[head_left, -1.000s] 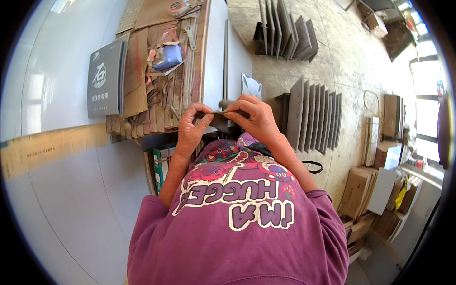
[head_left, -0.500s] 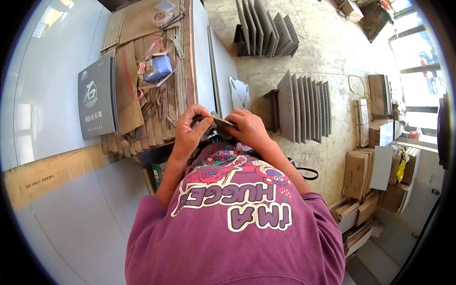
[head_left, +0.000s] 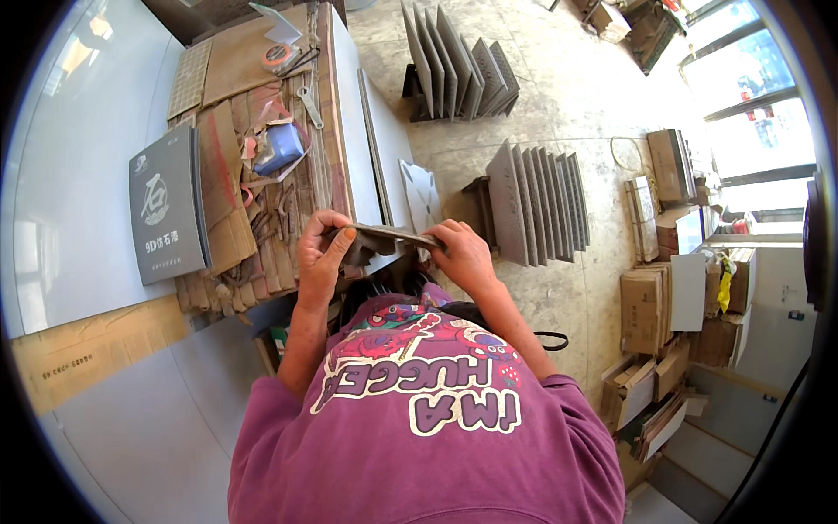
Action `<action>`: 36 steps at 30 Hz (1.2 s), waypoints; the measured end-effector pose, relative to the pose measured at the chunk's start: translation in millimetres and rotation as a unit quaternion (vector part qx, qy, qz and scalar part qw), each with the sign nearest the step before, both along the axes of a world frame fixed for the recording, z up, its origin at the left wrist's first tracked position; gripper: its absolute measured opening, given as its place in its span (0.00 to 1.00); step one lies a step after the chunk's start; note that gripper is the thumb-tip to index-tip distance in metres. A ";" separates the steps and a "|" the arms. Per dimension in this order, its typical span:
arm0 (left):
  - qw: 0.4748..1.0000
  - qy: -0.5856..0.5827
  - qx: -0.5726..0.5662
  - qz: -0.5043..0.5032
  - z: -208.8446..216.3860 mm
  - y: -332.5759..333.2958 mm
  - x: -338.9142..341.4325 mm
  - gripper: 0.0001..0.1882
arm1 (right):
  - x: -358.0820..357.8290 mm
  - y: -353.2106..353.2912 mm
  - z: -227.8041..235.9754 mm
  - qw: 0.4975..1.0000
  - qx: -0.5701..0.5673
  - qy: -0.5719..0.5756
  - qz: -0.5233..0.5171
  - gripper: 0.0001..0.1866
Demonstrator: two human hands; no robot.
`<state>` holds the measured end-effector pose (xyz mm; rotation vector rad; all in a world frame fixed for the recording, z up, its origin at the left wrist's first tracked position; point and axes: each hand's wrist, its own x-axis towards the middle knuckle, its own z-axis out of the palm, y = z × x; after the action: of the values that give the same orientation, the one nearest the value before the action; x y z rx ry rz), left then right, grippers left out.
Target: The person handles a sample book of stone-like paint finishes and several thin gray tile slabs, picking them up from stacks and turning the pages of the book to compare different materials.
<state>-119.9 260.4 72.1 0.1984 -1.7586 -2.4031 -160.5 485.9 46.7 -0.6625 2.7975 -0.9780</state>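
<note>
Strip of grey-brown sheet material (head_left: 394,232) spans the space between the left hand (head_left: 320,258) and the right hand (head_left: 464,259), in front of the purple shirt (head_left: 428,463) and just beside the cardboard pile (head_left: 317,179). The left fingers (head_left: 338,247) pinch one end against the thumb; the right fingers grip the opposite end, the thumb largely concealed. Holding both ends presumably keeps the piece from sagging, since its lower part curls. At left, a spanner (head_left: 310,106), a tape measure (head_left: 278,58) and a blue packet (head_left: 279,148) lie on the pile, apparently for easy reach; a dark grey folder (head_left: 163,240) lies alongside. At right, textured grey panels (head_left: 539,207) stand on edge, spaced apart, probably to protect their faces.
</note>
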 end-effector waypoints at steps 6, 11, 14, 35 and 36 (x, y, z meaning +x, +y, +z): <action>1.000 -0.008 -0.012 0.023 -6.8 -4.1 4.7 0.05 | 1.5 13.5 12.1 0.999 -0.008 -0.043 -0.008 0.08; 0.998 -0.011 -0.059 0.017 -8.8 4.9 5.3 0.05 | -3.2 41.9 25.2 0.999 0.007 -0.043 -0.005 0.08; 0.996 -0.010 -0.091 -0.003 -8.5 21.6 4.6 0.06 | -6.5 70.8 34.6 0.999 0.032 -0.025 0.012 0.08; 0.976 -0.122 -0.126 -0.131 -30.8 211.1 21.4 0.06 | -11.3 316.4 13.9 0.988 0.052 -0.144 -0.014 0.06; 0.975 -0.116 -0.142 -0.121 -33.7 215.1 23.8 0.06 | -10.3 320.1 12.0 0.988 0.037 -0.150 -0.021 0.06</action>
<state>-96.1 475.5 38.4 0.2510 -2.3326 -2.3216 -170.8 806.0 58.7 -0.4093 2.5758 -0.8928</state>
